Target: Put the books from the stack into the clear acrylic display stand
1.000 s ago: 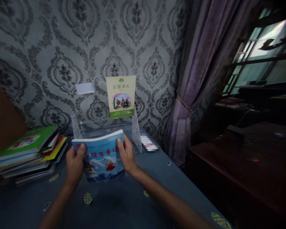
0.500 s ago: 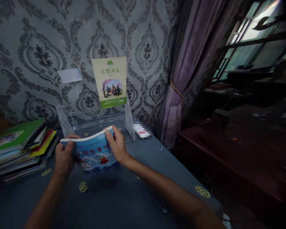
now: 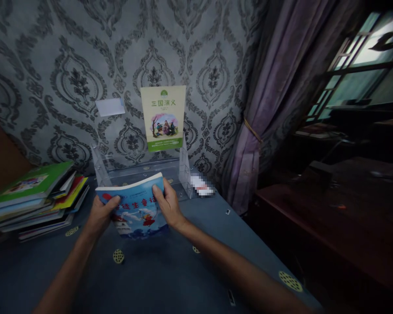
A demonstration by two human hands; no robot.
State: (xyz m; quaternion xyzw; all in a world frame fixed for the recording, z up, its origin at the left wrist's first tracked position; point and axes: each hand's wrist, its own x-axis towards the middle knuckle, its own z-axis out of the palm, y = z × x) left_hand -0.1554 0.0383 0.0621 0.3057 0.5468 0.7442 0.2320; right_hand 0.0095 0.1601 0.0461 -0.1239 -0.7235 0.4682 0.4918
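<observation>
Between my two hands is a blue paperback book (image 3: pixel 139 213), its illustrated cover facing me and its top edge slightly curved. My left hand (image 3: pixel 103 213) grips its left side, with the thumb on the front cover. On the right side, my right hand (image 3: pixel 169 205) holds it the same way; the fingers behind the book are hidden. Just beyond stands a clear plastic rack (image 3: pixel 185 170), and a cream and green book (image 3: pixel 163 117) is upright on it against the wall.
A stack of books (image 3: pixel 36 192) lies at the left on the blue tablecloth (image 3: pixel 157 274). A blurred-out white item (image 3: pixel 201 185) rests right of the rack. A purple curtain (image 3: pixel 252 126) hangs by the table's right edge, with dark red furniture (image 3: pixel 330 226) beyond. A white card (image 3: pixel 110 107) shows before the wallpaper.
The view has swung a little to the left, so everything sits further right. My left thumb now lies nearer the cover's upper left part, and the book faces me more squarely.
</observation>
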